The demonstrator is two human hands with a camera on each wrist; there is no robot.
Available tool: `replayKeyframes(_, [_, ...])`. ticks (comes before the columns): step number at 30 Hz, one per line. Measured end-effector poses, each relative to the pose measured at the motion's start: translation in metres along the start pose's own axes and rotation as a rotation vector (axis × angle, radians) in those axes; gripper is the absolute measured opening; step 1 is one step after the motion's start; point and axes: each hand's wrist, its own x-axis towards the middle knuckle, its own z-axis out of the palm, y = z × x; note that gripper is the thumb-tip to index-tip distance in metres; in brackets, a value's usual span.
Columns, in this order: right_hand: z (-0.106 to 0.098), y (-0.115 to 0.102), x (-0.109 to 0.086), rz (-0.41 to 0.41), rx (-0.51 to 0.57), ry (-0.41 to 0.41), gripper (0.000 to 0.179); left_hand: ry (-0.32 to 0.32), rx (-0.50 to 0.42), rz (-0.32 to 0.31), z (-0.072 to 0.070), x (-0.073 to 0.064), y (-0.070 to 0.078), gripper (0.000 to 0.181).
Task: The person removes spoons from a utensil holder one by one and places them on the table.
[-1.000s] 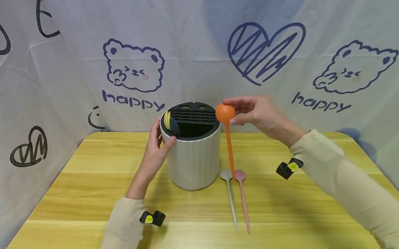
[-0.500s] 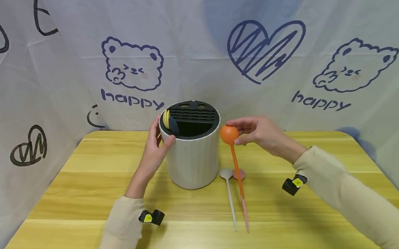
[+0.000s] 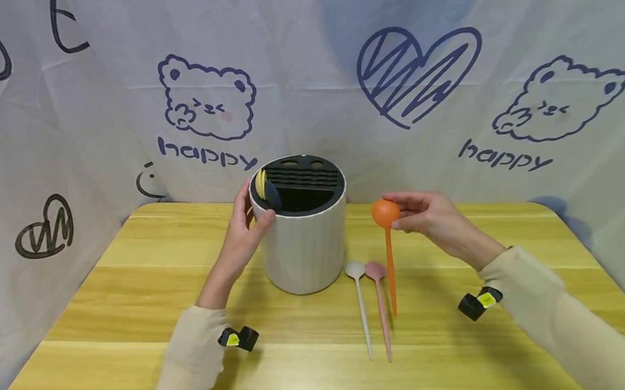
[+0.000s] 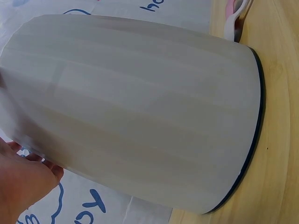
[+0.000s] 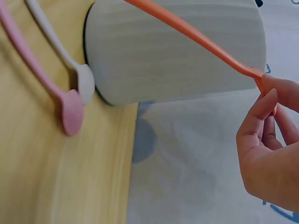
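My right hand (image 3: 440,217) pinches an orange spoon (image 3: 386,213) by its round bowl, its long thin handle hanging straight down. In the right wrist view, thumb and fingertips meet at the edge of the bowl. My left hand (image 3: 242,238) grips a white ribbed utensil holder (image 3: 304,252) at its left side, thumb at the black rim. Yellow spoons (image 3: 260,185) and a dark blue spoon (image 3: 272,195) stand in the holder's left part. A light grey spoon (image 3: 355,270) and a pink spoon (image 3: 375,270) lie side by side on the table, left of the orange handle.
The holder's black top (image 3: 306,186) has slotted ridges, two round holes at the back and a wide dark opening in front. Behind the wooden table (image 3: 109,303) hangs a printed cloth (image 3: 308,118). Each sleeve carries a small black camera, the right one (image 3: 479,303) near the tabletop.
My right hand has moved down and then to the right with the orange spoon, away from the holder and past the pink spoon. The left hand stays on the holder.
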Motion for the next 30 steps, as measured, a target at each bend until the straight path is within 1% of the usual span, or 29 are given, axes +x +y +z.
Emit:
replayKeyframes(3, [-0.003,0.004,-0.001,0.027,0.006,0.002,0.059,0.005,0.001,0.009,-0.001,0.000,0.001,0.100])
replayKeyframes(8, [-0.007,0.017,-0.004,0.067,-0.006,-0.032,0.059,0.011,0.002,0.014,-0.002,0.001,0.001,0.098])
replayKeyframes(12, [-0.010,0.030,-0.008,0.101,-0.061,-0.050,0.060,0.007,-0.001,0.015,-0.002,0.000,0.000,0.093])
replayKeyframes(16, [-0.013,0.045,-0.011,0.111,-0.101,-0.072,0.059,0.006,-0.002,0.011,-0.001,0.000,0.000,0.094])
replayKeyframes(22, [-0.012,0.069,-0.013,0.116,-0.064,-0.106,0.057,0.007,-0.001,0.014,-0.001,-0.001,-0.001,0.091])
replayKeyframes(25, [-0.012,0.078,-0.014,0.130,-0.049,-0.096,0.056,0.001,0.004,0.007,0.000,-0.002,-0.001,0.088])
replayKeyframes(30, [-0.015,0.088,-0.015,0.155,-0.086,-0.073,0.055,-0.002,0.006,0.001,0.001,-0.003,0.001,0.087])
